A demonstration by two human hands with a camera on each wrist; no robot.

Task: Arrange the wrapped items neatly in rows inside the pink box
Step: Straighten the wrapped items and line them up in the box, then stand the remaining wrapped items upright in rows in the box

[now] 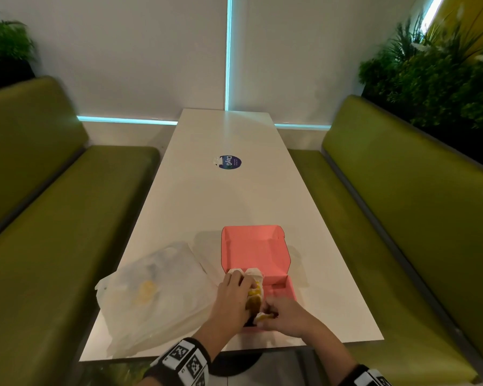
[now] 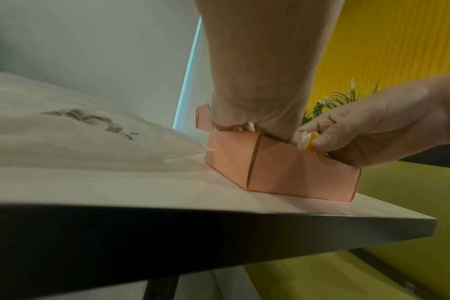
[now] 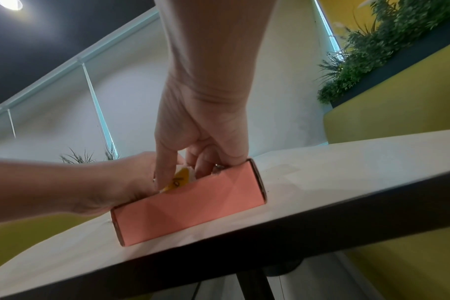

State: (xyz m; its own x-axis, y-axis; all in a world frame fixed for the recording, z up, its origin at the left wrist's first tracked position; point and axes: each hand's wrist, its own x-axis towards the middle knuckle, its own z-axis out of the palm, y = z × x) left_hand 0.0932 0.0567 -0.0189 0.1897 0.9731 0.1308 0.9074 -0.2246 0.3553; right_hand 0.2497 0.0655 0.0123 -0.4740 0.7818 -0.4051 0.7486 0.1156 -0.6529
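Observation:
The pink box (image 1: 289,288) sits near the table's front edge with its lid (image 1: 254,252) folded back flat. Several wrapped items (image 1: 254,274), in white paper with yellow print, lie along its left side. My left hand (image 1: 241,284) reaches into the box from the left, fingers curled over those items. My right hand (image 1: 268,312) is at the near end and pinches a yellow-and-white wrapped item (image 1: 262,318) between thumb and fingers. The wrist views show both hands (image 2: 254,121) (image 3: 193,162) dipping behind the box wall (image 2: 283,168) (image 3: 188,205); the item (image 2: 310,142) (image 3: 180,179) peeks over the rim.
A crumpled clear plastic bag (image 1: 156,296) lies left of the box, touching its side (image 2: 90,132). A round blue sticker (image 1: 229,162) is farther up the white table (image 1: 221,204). Green benches (image 1: 53,246) flank the table, with plants behind.

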